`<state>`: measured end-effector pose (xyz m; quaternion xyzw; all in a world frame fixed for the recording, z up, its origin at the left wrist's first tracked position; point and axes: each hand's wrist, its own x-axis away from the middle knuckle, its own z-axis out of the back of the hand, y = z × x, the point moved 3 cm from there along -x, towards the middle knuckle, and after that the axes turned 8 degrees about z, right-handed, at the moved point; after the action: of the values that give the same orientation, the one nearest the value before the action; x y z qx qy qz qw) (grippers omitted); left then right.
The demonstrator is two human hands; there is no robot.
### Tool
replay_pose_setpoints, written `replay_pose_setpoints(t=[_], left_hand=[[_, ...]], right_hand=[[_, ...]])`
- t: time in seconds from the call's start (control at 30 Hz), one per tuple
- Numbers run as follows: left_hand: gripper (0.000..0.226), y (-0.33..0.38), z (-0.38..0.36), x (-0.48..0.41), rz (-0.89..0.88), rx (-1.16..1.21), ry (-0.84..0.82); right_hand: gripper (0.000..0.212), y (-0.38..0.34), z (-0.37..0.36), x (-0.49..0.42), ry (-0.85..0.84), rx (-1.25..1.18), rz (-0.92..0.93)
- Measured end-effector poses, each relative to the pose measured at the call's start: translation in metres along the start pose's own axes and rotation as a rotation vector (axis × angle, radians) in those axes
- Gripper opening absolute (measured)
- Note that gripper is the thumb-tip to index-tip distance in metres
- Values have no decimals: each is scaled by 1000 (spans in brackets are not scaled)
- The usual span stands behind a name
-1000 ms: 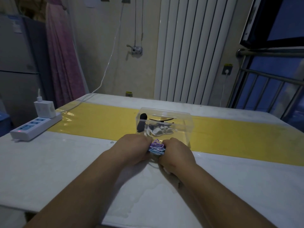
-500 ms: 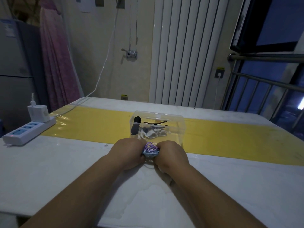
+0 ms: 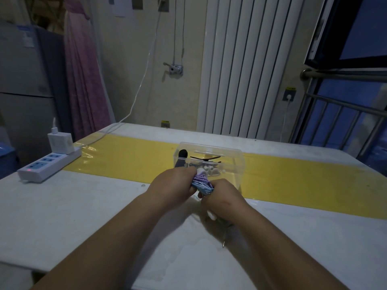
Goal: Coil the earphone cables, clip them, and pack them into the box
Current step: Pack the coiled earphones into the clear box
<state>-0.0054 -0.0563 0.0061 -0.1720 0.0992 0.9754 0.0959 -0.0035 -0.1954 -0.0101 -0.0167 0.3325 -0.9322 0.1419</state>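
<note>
A purple and light-blue bundle of coiled earphone cable (image 3: 202, 182) sits between my two hands just above the white table. My left hand (image 3: 172, 185) grips its left side and my right hand (image 3: 225, 198) grips its right side, fingers curled round it. A cable end with a metal plug (image 3: 224, 244) trails on the table below my right wrist. Directly behind the hands stands a clear plastic box (image 3: 222, 162) holding white earphones (image 3: 209, 170) and dark clips (image 3: 206, 158). A black piece (image 3: 181, 159) leans in the box's left end.
A white power strip (image 3: 49, 165) with a plugged-in charger (image 3: 60, 143) lies at the table's left edge, its cable running up the wall. A yellow strip (image 3: 293, 181) crosses the table (image 3: 73, 206) under the box. A radiator and a window rail stand behind.
Both hands keep hold of the bundle. The left hand has lifted slightly and more of the coil shows between the hands. The camera view has tilted a little.
</note>
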Motion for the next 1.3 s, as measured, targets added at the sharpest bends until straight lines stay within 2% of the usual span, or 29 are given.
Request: replay_pose_setpoints(t=[0.2,0.3,0.4,0.5,0.63,0.77,0.87,0.93,1.07,1.13,1.3], left_hand=[[22,2,4,-5,6,-6,69],[19,2,5,-8,18,2,93],[19,1,5,-9,24,2,98],[20,0,6,-6,36,15,84],[12,1,10,-4,47,14,77],[11,-1,15,-4,48,34,75],[15,-1,21,-7,38,29,86],[17,0,25,-11,27,13,97],[11,2,36,-22,28,38,97],[5,3,44,-29,30,61,111],[1,3,69,-55,32,86,147]], right_hand=[[19,2,4,2,-123,-405,-152],[19,5,4,3,-193,-583,-86],[9,5,4,4,-222,-627,-30],[7,6,2,3,-217,-621,-64],[6,6,2,3,-143,-560,-116],[13,-2,11,3,-102,-457,-76],[11,-12,19,4,-90,-392,-3],[7,-15,28,1,-26,-216,72],[14,-23,51,-12,95,-58,148],[10,-28,63,-18,141,-1,164],[11,-49,97,-37,165,124,209]])
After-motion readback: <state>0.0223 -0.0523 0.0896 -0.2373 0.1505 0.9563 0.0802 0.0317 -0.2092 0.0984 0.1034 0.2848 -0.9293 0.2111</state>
